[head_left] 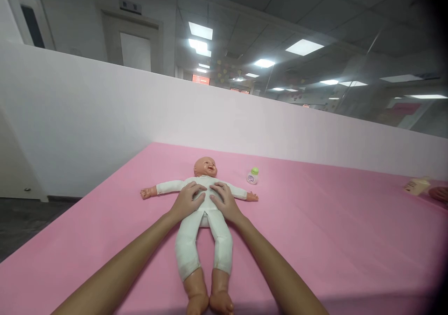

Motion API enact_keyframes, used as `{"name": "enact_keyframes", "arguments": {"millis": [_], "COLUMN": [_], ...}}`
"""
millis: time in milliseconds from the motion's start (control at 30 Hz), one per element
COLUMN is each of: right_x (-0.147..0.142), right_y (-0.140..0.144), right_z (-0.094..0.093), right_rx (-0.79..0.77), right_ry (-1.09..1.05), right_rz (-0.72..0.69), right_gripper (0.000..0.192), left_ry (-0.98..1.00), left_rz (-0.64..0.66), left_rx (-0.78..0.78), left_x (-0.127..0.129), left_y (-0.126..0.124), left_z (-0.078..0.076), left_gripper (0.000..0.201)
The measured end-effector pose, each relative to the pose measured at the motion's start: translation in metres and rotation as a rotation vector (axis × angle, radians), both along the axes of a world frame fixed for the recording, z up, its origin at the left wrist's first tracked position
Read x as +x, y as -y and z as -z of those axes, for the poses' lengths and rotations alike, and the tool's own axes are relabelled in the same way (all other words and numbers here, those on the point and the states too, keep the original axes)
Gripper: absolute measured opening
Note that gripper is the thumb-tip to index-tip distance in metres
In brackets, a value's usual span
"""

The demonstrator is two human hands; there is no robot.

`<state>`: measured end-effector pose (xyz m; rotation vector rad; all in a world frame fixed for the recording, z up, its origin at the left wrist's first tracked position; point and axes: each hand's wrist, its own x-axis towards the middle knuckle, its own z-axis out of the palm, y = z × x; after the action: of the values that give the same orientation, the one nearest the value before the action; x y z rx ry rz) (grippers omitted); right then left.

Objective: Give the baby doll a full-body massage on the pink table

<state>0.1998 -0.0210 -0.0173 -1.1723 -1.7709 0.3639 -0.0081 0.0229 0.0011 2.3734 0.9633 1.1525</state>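
A baby doll (204,254) with a white cloth body lies on its back, its head at the far end and its feet toward me. Its arms stretch out to both sides. My left hand (189,199) rests flat on the left side of the doll's chest, fingers extended and pointing inward. On the right side of the chest, my right hand (224,199) lies the same way, mirrored. Both hands are open and grip nothing. A narrow strip of white cloth shows between the fingertips.
The doll lies on a pink-covered table (301,240). Right of its head stands a small clear bottle (252,177) with a green cap. At the far right sits a cream-coloured bottle (416,185), beside a partly visible brownish object. A low white wall (224,123) borders the table's back.
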Motion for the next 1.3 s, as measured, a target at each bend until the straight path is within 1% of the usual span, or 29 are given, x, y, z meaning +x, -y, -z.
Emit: {"name": "enact_keyframes", "arguments": {"millis": [167, 300, 367, 467, 733, 833, 967, 1033, 1133, 1233, 1300], "right_x": [0.004, 0.005, 0.005, 0.005, 0.003, -0.001, -0.004, -0.005, -0.003, -0.001, 0.0], "right_y": [0.0, 0.002, 0.002, 0.001, 0.0, 0.002, 0.003, 0.003, 0.0, -0.003, -0.005], "right_z": [0.003, 0.0, -0.001, -0.003, -0.008, -0.009, -0.006, -0.003, 0.001, 0.006, 0.008], "right_rx": [-0.171, -0.185, -0.164, -0.1, 0.072, 0.1, 0.131, 0.138, 0.11, 0.063, 0.037], "right_ry": [0.025, -0.01, -0.03, -0.045, -0.057, -0.029, -0.039, -0.043, -0.036, -0.03, -0.026], "right_rz": [-0.037, -0.072, -0.073, -0.052, 0.017, 0.051, 0.063, 0.053, 0.042, 0.033, 0.036], "right_gripper": [0.064, 0.072, 0.071, 0.063, 0.024, 0.015, 0.016, 0.02, 0.028, 0.036, 0.041], "left_ry": [0.0, -0.011, -0.009, -0.025, 0.016, 0.039, 0.061, 0.051, 0.024, 0.019, 0.031], "left_rz": [-0.038, -0.034, -0.029, -0.028, -0.033, -0.032, -0.023, -0.02, -0.026, -0.085, -0.128], "left_rx": [0.059, 0.057, 0.045, 0.036, 0.035, 0.033, 0.027, 0.011, -0.007, 0.042, 0.075], "left_x": [0.001, 0.0, 0.0, 0.0, 0.003, 0.004, 0.004, 0.004, 0.004, 0.005, 0.005], "left_y": [-0.004, -0.008, -0.009, -0.008, -0.001, 0.002, 0.006, 0.006, 0.006, 0.006, 0.005], "left_z": [0.006, 0.013, 0.015, 0.012, 0.0, -0.003, -0.004, -0.004, -0.004, -0.003, -0.001], "left_gripper": [0.031, 0.04, 0.04, 0.037, 0.007, 0.011, 0.019, 0.025, 0.03, 0.027, 0.018]}}
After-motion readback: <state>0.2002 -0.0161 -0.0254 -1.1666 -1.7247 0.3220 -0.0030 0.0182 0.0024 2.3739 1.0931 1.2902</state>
